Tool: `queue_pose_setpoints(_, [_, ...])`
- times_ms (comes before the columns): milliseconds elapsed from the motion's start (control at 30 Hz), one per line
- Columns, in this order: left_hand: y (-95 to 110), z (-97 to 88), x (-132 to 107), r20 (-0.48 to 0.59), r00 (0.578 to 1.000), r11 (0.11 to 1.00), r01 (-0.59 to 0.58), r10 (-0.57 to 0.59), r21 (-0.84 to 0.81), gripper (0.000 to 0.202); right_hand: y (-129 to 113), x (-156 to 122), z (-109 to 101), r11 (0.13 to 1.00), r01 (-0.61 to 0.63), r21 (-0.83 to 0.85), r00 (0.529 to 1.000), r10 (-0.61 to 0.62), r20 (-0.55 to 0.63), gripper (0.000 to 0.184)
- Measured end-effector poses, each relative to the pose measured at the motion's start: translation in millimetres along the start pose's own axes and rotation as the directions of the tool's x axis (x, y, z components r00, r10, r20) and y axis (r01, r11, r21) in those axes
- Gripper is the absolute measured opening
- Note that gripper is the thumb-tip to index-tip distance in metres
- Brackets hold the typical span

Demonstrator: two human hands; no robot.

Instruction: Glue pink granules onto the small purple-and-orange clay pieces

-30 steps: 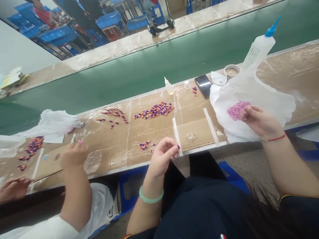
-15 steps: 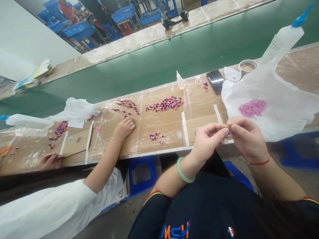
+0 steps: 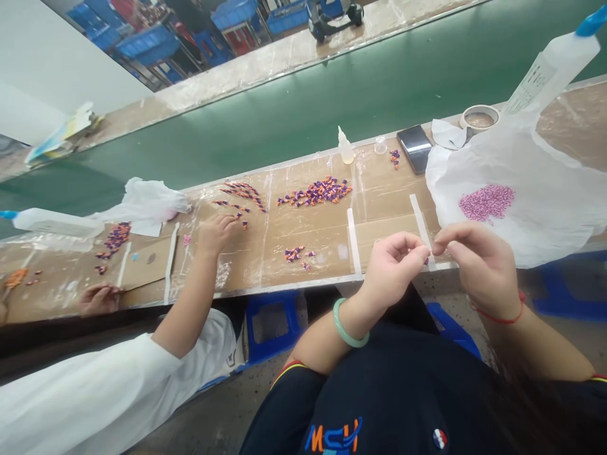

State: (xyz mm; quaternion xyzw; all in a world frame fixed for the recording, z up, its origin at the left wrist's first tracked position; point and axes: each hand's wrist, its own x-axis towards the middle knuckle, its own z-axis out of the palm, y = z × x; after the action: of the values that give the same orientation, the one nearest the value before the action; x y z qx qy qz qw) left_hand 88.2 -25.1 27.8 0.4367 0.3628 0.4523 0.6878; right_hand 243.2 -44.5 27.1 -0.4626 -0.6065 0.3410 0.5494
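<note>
My left hand (image 3: 396,268) is closed in a pinch above the near edge of the table. At its fingertips sits a small purple piece (image 3: 426,260), mostly covered by the fingers. Close beside it, my right hand (image 3: 481,265) has its fingers curved and thumb and forefinger a little apart; nothing shows between them. Beyond the right hand, a heap of tiny pink pieces (image 3: 487,202) lies on a white plastic sheet (image 3: 531,183). Left of my hands are a small group of purple and orange pieces (image 3: 294,254) and a larger heap of purple and orange pieces (image 3: 320,191).
A small dropper bottle (image 3: 346,148), a clear cap (image 3: 380,145), a phone (image 3: 415,148), a tape roll (image 3: 479,118) and a large white bottle (image 3: 550,72) stand along the back. At left, a co-worker's hand (image 3: 218,232) is near rows of pieces (image 3: 244,193).
My right fingertips have drawn slightly away from my left ones, and its thumb and forefinger have parted. The co-worker's hand has moved left and lifted from the rows. The view has shifted slightly.
</note>
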Motion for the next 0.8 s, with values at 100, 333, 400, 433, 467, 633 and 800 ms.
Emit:
queue_pose_setpoints(100, [5.4,-3.8,-1.8,0.015,0.999,0.995,-0.043,0.042,0.088,0.019,-11.7,7.5,-4.8,0.995,-0.047,-0.091,0.985,0.062,0.160,0.012])
queue_pose_setpoints(333, [15.8,-7.9,-2.7,0.036,0.998,0.961,-0.058,0.050,0.272,0.015,-26.3,16.9,-2.9,0.963,-0.045,-0.264,0.967,0.109,0.231,0.014])
queue_pose_setpoints(400, [18.1,-10.2,-2.0,0.048,0.998,0.952,-0.059,0.047,0.301,0.016,-25.3,17.4,-0.5,0.964,-0.053,-0.260,0.964,0.117,0.240,0.013])
queue_pose_setpoints(433, [19.2,-12.1,-1.9,0.054,0.997,0.953,-0.060,0.046,0.297,0.017,-24.5,17.6,1.0,0.970,-0.070,-0.234,0.960,0.129,0.248,0.013])
queue_pose_setpoints(467, [20.0,-14.7,-2.1,0.059,0.997,0.959,-0.062,0.047,0.277,0.018,-23.6,18.0,2.5,0.977,-0.093,-0.191,0.955,0.142,0.260,0.013])
queue_pose_setpoints(633, [17.6,-42.0,-11.5,0.027,0.999,0.993,-0.037,0.034,0.112,0.029,-20.7,25.5,9.9,0.981,-0.194,0.014,0.903,0.173,0.394,0.016])
queue_pose_setpoints(800, [3.1,-82.7,-32.7,-0.118,0.993,0.999,0.025,-0.021,0.032,0.037,-9.6,51.8,19.1,0.982,-0.054,-0.179,0.802,0.150,0.579,0.018])
